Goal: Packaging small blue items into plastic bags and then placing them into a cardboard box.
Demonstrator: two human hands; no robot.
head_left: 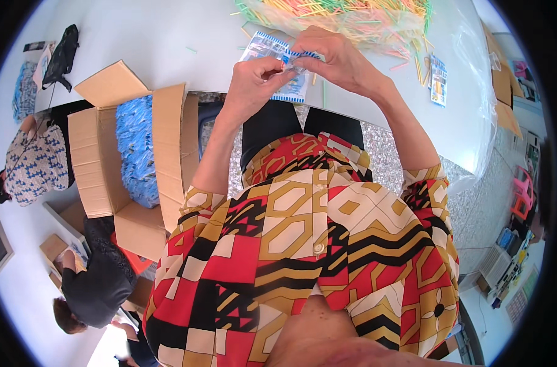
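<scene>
At the table's near edge both hands meet over small blue-and-white printed plastic packets. My left hand (254,85) is closed, thumb and finger pinching a packet (298,87) with striped ends. My right hand (339,58) pinches the same packet close by, its fingertips almost touching the left ones. Another such packet (263,44) lies partly under the hands, and the overlap hides where one ends and the other starts. Just beyond, a large clear plastic bag (376,38) lies spread with a heap of thin coloured sticks (345,13) in green, yellow, orange and pink.
A filled packet (438,79) and loose sticks (420,70) lie to the right on the white table (168,37). At left stands an open cardboard box (92,156) full of blue packets (136,147). Several other people sit at the far left, one in a patterned top (38,162).
</scene>
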